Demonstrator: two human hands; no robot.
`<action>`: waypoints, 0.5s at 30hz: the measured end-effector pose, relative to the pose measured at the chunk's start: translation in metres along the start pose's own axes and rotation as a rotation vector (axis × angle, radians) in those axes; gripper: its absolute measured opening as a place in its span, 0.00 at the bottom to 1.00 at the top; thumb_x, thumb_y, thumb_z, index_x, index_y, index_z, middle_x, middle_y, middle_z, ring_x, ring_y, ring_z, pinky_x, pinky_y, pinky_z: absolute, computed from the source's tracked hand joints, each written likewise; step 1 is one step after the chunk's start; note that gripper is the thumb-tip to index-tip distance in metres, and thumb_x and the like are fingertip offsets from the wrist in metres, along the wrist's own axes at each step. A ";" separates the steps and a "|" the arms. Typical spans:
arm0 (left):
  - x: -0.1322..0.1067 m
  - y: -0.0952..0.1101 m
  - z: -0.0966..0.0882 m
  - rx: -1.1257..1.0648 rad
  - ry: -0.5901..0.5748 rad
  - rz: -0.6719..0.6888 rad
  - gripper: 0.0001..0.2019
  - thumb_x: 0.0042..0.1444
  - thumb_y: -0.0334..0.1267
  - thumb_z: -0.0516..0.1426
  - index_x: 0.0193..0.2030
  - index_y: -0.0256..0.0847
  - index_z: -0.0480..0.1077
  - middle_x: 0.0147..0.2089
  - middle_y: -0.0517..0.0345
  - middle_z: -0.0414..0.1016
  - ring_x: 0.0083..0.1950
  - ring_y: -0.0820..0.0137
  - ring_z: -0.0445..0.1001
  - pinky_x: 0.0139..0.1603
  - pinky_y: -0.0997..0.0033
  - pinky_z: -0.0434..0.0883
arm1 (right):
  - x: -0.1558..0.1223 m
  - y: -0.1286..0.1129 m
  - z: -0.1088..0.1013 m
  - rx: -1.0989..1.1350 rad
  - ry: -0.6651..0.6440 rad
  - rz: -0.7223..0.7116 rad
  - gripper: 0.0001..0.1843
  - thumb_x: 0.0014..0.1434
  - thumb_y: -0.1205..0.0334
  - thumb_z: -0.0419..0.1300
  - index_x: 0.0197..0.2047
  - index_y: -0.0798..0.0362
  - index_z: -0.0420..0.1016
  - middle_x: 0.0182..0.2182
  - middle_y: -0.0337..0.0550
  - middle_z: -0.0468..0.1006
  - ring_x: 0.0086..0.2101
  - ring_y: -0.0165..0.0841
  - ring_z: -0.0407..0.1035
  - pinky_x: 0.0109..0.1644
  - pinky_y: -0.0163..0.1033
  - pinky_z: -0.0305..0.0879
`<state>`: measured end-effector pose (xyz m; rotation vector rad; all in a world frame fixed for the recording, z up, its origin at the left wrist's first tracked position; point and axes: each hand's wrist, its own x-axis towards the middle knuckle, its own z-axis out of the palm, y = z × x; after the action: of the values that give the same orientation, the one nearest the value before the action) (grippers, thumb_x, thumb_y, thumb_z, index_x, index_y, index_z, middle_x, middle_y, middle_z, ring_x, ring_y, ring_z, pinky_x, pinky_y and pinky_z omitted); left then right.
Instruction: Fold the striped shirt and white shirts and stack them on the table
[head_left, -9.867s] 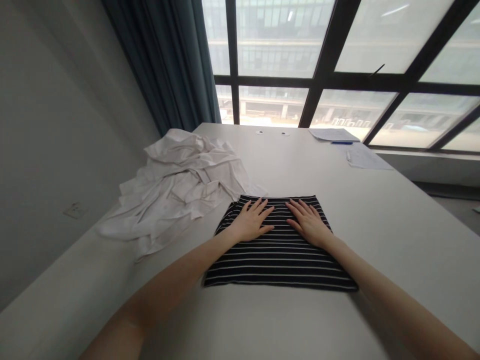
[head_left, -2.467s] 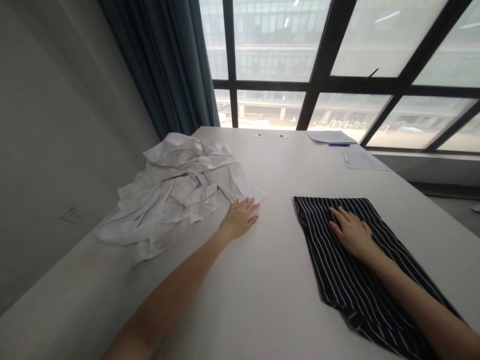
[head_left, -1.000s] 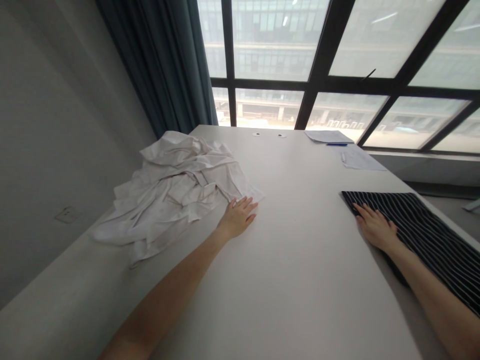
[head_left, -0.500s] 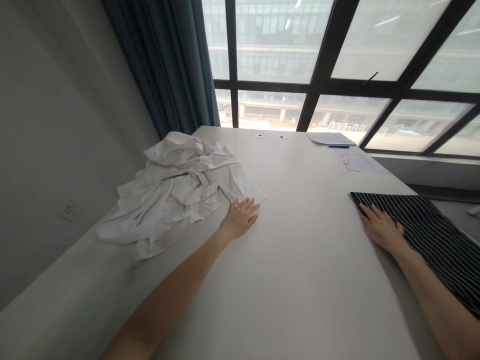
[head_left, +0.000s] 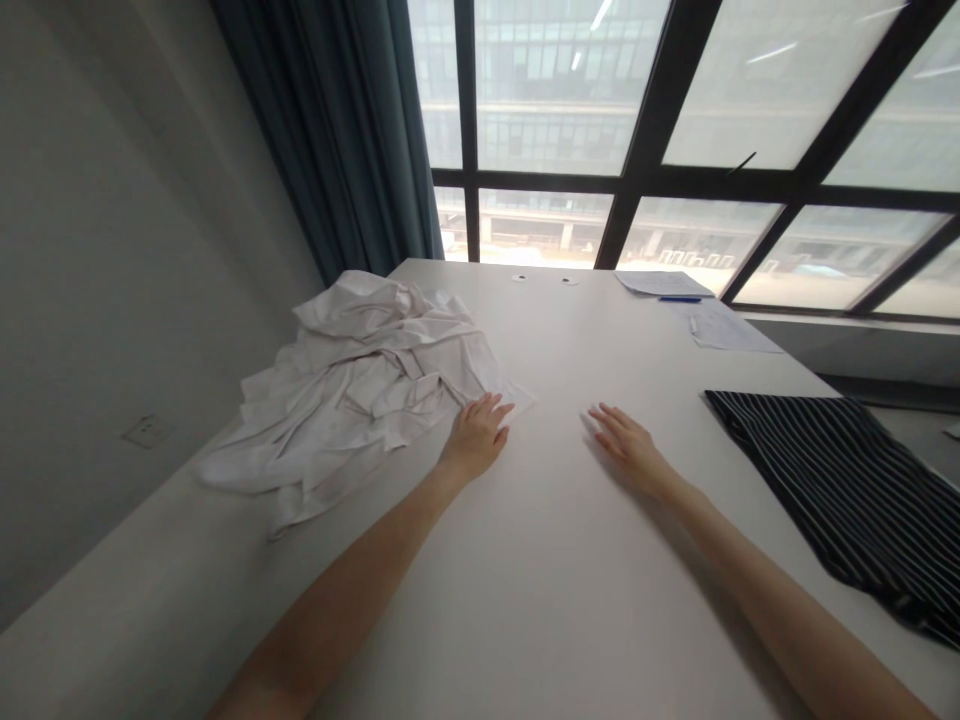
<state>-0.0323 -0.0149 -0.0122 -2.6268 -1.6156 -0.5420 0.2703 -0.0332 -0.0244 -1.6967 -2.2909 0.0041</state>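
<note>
A crumpled heap of white cloth lies on the left of the white table. My left hand rests at the heap's right corner, fingers spread, its tips at the edge of the fabric. Over the bare tabletop to the right is my right hand, fingers stretched out and holding nothing. Whether it touches the surface, I cannot tell. A black cloth with white stripes lies flat along the table's right side, apart from both hands.
Sheets of paper and a blue pen lie at the far right of the table. Two small round white pieces sit near the far edge. A dark blue curtain hangs beside the window at the back left.
My right hand has left the striped cloth and moved left to the middle of the table. The left hand stays by the white cloth, almost unmoved.
</note>
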 end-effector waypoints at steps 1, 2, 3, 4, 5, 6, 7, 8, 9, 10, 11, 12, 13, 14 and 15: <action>0.000 0.000 0.000 0.027 0.015 -0.016 0.21 0.63 0.35 0.51 0.63 0.44 0.63 0.68 0.51 0.62 0.71 0.62 0.56 0.69 0.56 0.54 | 0.000 -0.009 0.004 0.005 0.002 -0.020 0.26 0.70 0.52 0.41 0.65 0.50 0.64 0.66 0.49 0.62 0.65 0.44 0.55 0.64 0.58 0.56; 0.000 0.001 -0.001 0.058 0.026 -0.025 0.21 0.63 0.35 0.52 0.63 0.44 0.64 0.68 0.50 0.61 0.71 0.61 0.55 0.69 0.55 0.54 | -0.001 -0.014 0.007 0.009 0.008 -0.037 0.26 0.70 0.52 0.42 0.65 0.49 0.65 0.66 0.49 0.62 0.65 0.44 0.55 0.64 0.59 0.56; 0.000 0.001 -0.002 0.089 0.031 -0.031 0.22 0.62 0.35 0.52 0.63 0.44 0.64 0.69 0.50 0.60 0.71 0.60 0.54 0.69 0.53 0.54 | -0.002 -0.017 0.009 0.014 0.022 -0.052 0.25 0.70 0.52 0.43 0.64 0.50 0.66 0.65 0.49 0.64 0.64 0.44 0.55 0.64 0.58 0.56; 0.001 0.000 -0.004 0.119 0.033 -0.037 0.22 0.62 0.35 0.53 0.63 0.44 0.64 0.70 0.49 0.59 0.72 0.58 0.53 0.69 0.51 0.54 | -0.003 -0.018 0.011 0.024 0.039 -0.065 0.25 0.69 0.53 0.44 0.63 0.51 0.66 0.64 0.51 0.65 0.64 0.44 0.56 0.64 0.57 0.56; 0.002 -0.002 -0.008 0.144 0.033 -0.048 0.22 0.62 0.36 0.53 0.63 0.44 0.64 0.70 0.47 0.58 0.72 0.57 0.53 0.69 0.50 0.53 | -0.004 -0.016 0.012 0.034 0.057 -0.075 0.25 0.69 0.53 0.44 0.63 0.51 0.67 0.63 0.51 0.66 0.63 0.43 0.57 0.63 0.56 0.57; 0.004 -0.006 -0.013 0.163 0.034 -0.069 0.22 0.61 0.36 0.54 0.63 0.44 0.65 0.70 0.46 0.58 0.72 0.55 0.53 0.69 0.49 0.54 | -0.005 -0.015 0.013 0.043 0.073 -0.079 0.24 0.69 0.54 0.44 0.62 0.52 0.68 0.62 0.52 0.68 0.63 0.43 0.59 0.63 0.55 0.58; 0.007 -0.012 -0.019 0.175 0.038 -0.095 0.22 0.61 0.37 0.54 0.63 0.43 0.65 0.70 0.45 0.58 0.72 0.54 0.53 0.68 0.49 0.54 | -0.006 -0.013 0.013 0.048 0.084 -0.078 0.24 0.69 0.54 0.45 0.61 0.52 0.69 0.61 0.52 0.69 0.62 0.43 0.60 0.63 0.54 0.58; 0.010 -0.020 -0.028 0.182 0.047 -0.127 0.23 0.61 0.38 0.55 0.63 0.43 0.65 0.69 0.44 0.58 0.71 0.54 0.54 0.68 0.50 0.55 | -0.006 -0.011 0.013 0.050 0.091 -0.075 0.23 0.69 0.55 0.45 0.60 0.52 0.70 0.61 0.52 0.69 0.62 0.43 0.60 0.63 0.54 0.58; 0.013 -0.030 -0.037 0.184 0.063 -0.159 0.23 0.61 0.38 0.55 0.63 0.43 0.65 0.69 0.43 0.59 0.71 0.54 0.55 0.67 0.51 0.56 | -0.006 -0.010 0.013 0.050 0.093 -0.073 0.23 0.69 0.55 0.45 0.60 0.52 0.70 0.61 0.52 0.70 0.62 0.43 0.60 0.63 0.55 0.59; 0.015 -0.042 -0.046 0.183 0.084 -0.178 0.22 0.61 0.38 0.54 0.63 0.42 0.66 0.69 0.44 0.59 0.70 0.54 0.55 0.67 0.52 0.58 | -0.005 -0.010 0.012 0.050 0.093 -0.072 0.23 0.69 0.55 0.45 0.60 0.52 0.70 0.61 0.52 0.69 0.62 0.43 0.60 0.63 0.55 0.59; 0.016 -0.056 -0.055 0.184 0.118 -0.222 0.23 0.61 0.39 0.54 0.63 0.42 0.65 0.68 0.43 0.59 0.70 0.54 0.56 0.65 0.53 0.60 | -0.005 -0.010 0.012 0.049 0.092 -0.072 0.23 0.69 0.55 0.45 0.60 0.53 0.70 0.61 0.52 0.69 0.62 0.44 0.60 0.62 0.55 0.59; 0.016 -0.070 -0.063 0.187 0.159 -0.273 0.24 0.61 0.39 0.54 0.64 0.41 0.64 0.68 0.42 0.59 0.70 0.54 0.56 0.65 0.53 0.60 | -0.005 -0.011 0.012 0.048 0.091 -0.071 0.23 0.68 0.55 0.46 0.60 0.53 0.70 0.61 0.52 0.69 0.62 0.44 0.61 0.62 0.55 0.59; 0.015 -0.084 -0.069 0.199 0.196 -0.325 0.26 0.61 0.40 0.54 0.66 0.40 0.61 0.69 0.42 0.58 0.69 0.53 0.56 0.65 0.53 0.60 | -0.005 -0.012 0.011 0.046 0.090 -0.070 0.23 0.68 0.56 0.46 0.60 0.54 0.70 0.61 0.53 0.69 0.62 0.44 0.61 0.62 0.55 0.59; 0.012 -0.098 -0.072 0.225 0.225 -0.391 0.28 0.61 0.43 0.54 0.68 0.40 0.59 0.70 0.41 0.56 0.70 0.50 0.55 0.65 0.50 0.59 | -0.005 -0.013 0.011 0.044 0.089 -0.068 0.23 0.68 0.56 0.46 0.59 0.54 0.70 0.61 0.53 0.69 0.61 0.44 0.61 0.62 0.55 0.59; 0.009 -0.110 -0.073 0.248 0.226 -0.465 0.30 0.60 0.46 0.55 0.68 0.40 0.57 0.70 0.39 0.55 0.70 0.47 0.54 0.65 0.45 0.58 | -0.005 -0.014 0.011 0.042 0.087 -0.067 0.23 0.68 0.56 0.46 0.59 0.54 0.70 0.61 0.52 0.69 0.61 0.44 0.61 0.62 0.55 0.59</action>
<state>-0.1452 0.0307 0.0408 -1.9415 -2.0617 -0.5758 0.2557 -0.0401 -0.0333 -1.5682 -2.2663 -0.0352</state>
